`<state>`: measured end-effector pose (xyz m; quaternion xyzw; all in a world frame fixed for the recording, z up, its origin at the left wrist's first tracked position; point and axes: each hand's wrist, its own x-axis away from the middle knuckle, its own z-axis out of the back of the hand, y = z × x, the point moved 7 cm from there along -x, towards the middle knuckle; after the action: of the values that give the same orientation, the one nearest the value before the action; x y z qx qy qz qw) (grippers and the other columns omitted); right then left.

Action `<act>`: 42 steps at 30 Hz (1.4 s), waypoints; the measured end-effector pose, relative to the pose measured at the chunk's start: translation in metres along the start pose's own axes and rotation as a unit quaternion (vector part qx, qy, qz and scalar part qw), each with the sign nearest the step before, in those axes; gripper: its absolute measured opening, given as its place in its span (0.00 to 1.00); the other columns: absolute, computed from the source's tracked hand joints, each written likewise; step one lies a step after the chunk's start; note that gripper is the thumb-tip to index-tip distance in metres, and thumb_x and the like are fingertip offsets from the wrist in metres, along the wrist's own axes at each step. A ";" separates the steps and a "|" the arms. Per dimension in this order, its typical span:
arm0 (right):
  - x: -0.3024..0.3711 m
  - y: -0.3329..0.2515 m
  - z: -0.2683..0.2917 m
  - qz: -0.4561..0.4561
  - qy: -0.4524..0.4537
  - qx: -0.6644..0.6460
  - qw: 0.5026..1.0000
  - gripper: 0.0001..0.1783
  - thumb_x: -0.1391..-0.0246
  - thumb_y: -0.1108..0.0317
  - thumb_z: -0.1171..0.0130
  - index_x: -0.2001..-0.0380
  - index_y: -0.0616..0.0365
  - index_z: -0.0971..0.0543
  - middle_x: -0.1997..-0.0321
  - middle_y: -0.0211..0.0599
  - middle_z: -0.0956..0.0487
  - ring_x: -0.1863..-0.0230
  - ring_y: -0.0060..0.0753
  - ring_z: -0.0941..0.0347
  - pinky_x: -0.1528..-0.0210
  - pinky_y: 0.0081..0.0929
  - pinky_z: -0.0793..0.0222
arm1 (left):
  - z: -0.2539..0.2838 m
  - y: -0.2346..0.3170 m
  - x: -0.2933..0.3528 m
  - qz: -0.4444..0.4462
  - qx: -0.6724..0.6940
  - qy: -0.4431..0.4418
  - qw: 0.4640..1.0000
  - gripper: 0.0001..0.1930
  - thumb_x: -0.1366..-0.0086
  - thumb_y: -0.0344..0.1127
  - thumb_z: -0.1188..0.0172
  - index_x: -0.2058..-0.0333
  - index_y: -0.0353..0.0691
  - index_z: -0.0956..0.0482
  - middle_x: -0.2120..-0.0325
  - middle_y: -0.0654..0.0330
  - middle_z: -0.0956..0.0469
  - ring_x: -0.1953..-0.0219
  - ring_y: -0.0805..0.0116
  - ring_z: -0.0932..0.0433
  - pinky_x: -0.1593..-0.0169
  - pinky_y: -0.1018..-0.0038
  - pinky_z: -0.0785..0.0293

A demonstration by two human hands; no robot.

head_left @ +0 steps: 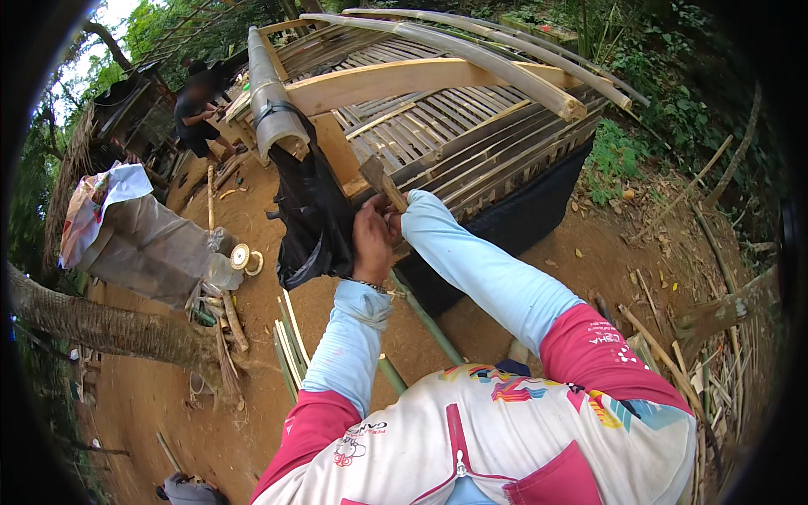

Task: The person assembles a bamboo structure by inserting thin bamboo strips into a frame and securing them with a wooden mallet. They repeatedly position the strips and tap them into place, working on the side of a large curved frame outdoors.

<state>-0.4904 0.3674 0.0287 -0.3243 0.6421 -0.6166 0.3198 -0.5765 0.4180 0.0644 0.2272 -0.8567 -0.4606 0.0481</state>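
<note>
Both my hands meet at the near corner of a bamboo-slat platform (454, 114). My left hand (373, 240) is beside the black plastic sheet (313, 219), its fingers curled against the corner; what they hold is hidden. Close against it, my right hand (394, 219) is closed around a short wooden-handled tool (389, 187) with a broad, brownish head tilted up to the left. The far side of this hand is covered by the tool and my sleeve. Black plastic hangs from a thick bamboo pole (273, 109), bound with a dark tie.
A curved wooden board (404, 84) and long bamboo poles (505, 63) cross the platform. Dark netting (513, 215) covers its near side. To the left are a spool (246, 258), a draped tarp (151, 240) and a leaning trunk (101, 311). Another person (198, 114) stands far left.
</note>
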 end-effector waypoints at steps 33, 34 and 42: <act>0.020 -0.088 -0.004 -0.070 0.013 -0.012 0.997 0.10 0.48 0.75 0.41 0.61 0.56 0.21 0.72 0.29 0.23 0.74 0.21 0.31 0.70 0.24 0.31 | 0.005 0.029 0.010 -0.113 -0.273 0.081 0.952 0.11 0.34 0.29 0.45 0.54 0.35 0.28 0.62 0.64 0.23 0.62 0.78 0.26 0.57 0.79 0.30; 0.012 -0.082 -0.003 -0.070 0.000 0.024 0.997 0.11 0.49 0.76 0.41 0.60 0.56 0.21 0.72 0.29 0.23 0.74 0.20 0.31 0.70 0.23 0.31 | 0.005 0.029 0.011 -0.102 -0.272 0.086 0.953 0.10 0.34 0.28 0.44 0.55 0.34 0.27 0.62 0.63 0.23 0.62 0.77 0.25 0.56 0.78 0.30; -0.042 -0.010 0.032 0.003 0.041 0.330 0.943 0.13 0.54 0.73 0.37 0.61 0.55 0.21 0.72 0.31 0.22 0.73 0.22 0.32 0.69 0.23 0.32 | -0.017 0.030 0.010 -0.110 -0.293 0.108 0.944 0.04 0.37 0.25 0.43 0.63 0.34 0.23 0.68 0.63 0.20 0.63 0.75 0.23 0.54 0.77 0.30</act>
<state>-0.4399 0.3825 0.0380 -0.1731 0.4160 -0.8057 0.3843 -0.5910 0.4149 0.0971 0.3440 -0.6430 -0.6668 0.1537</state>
